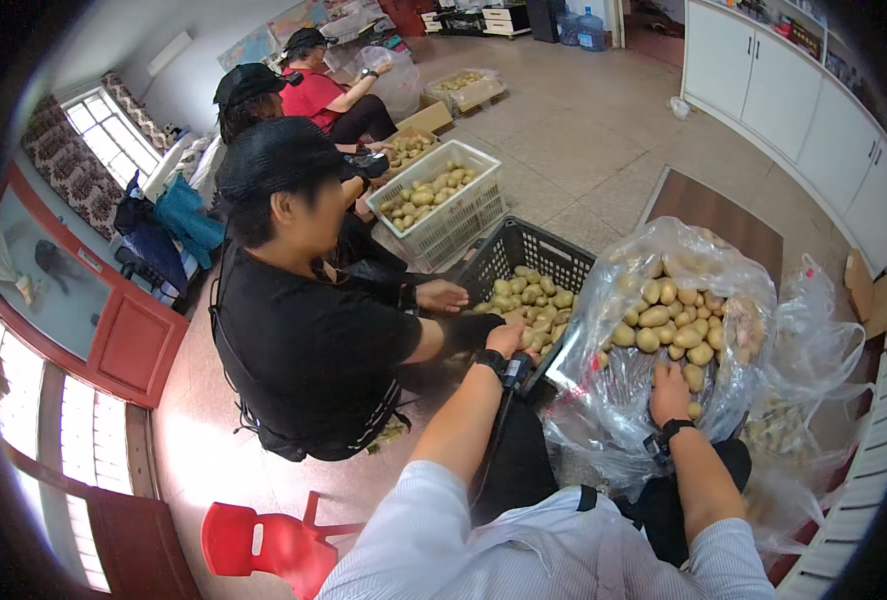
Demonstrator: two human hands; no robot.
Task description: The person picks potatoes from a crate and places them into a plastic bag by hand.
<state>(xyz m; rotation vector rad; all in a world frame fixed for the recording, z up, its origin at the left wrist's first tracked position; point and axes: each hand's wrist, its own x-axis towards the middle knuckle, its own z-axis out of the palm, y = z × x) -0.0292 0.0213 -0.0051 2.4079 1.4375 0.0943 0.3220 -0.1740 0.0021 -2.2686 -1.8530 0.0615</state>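
My left hand (507, 338) reaches over the near edge of a black plastic crate (571, 250), at the potatoes (536, 290) inside. Its fingers are mostly hidden, so I cannot tell whether it holds one. Inside a large clear plastic bag (604, 400), my right hand (671, 395) is low beside the loose potatoes (656, 316), with a potato (695, 378) just right of its fingertips. The back of this hand faces me, and its grip is hidden. Both wrists wear dark bands.
Left of the crate sits a person in black (314, 340), one hand (443, 296) at its rim. Beyond stand a white crate (454, 220) of potatoes and other seated people. More clear bags (809, 340) lie right of mine. A red chair (269, 545) is behind at left.
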